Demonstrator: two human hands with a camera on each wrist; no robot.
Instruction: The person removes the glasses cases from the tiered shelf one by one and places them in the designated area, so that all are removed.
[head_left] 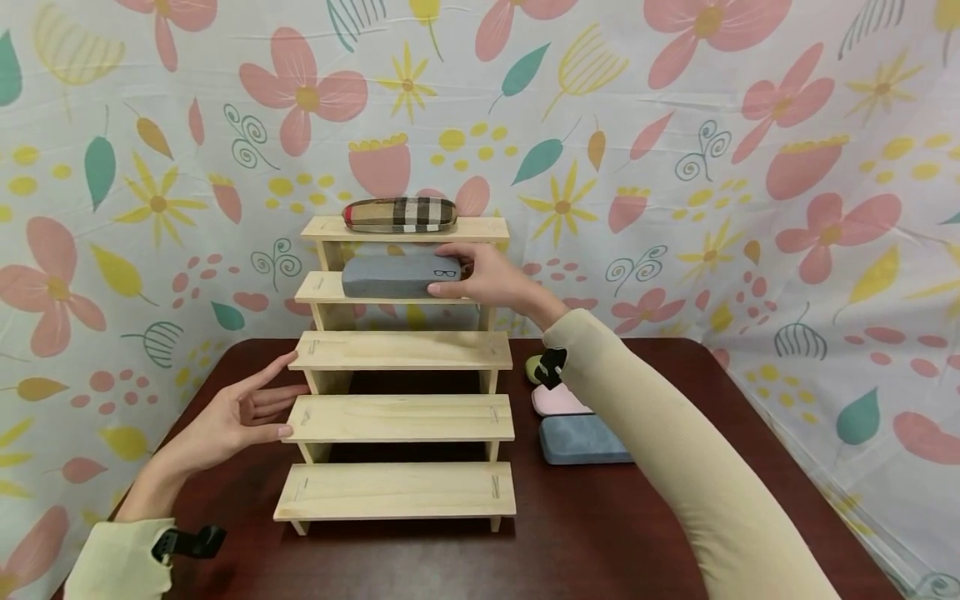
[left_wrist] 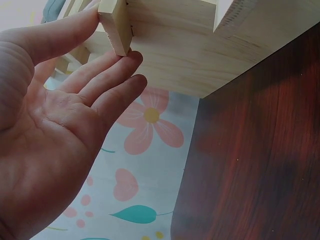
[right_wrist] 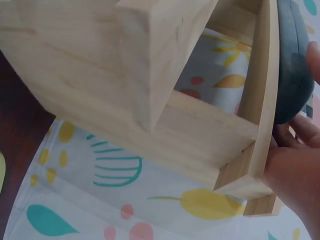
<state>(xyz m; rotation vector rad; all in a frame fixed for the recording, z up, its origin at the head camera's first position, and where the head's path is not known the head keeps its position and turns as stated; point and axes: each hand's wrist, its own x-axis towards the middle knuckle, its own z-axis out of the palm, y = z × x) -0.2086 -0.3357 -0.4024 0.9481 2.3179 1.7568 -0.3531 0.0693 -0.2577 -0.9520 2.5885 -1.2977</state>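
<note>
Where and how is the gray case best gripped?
Probably by its right end, coming from the right, thumb in front and fingers over the top, as the right hand does. The gray case lies lengthwise along its shelf, long side facing out, so that end fits a pinch.

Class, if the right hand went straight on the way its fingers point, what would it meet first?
The grey case, which the right hand is gripping at the second shelf from the top. Past it, the way looks free as far as the head view shows, though depth is unclear.
</note>
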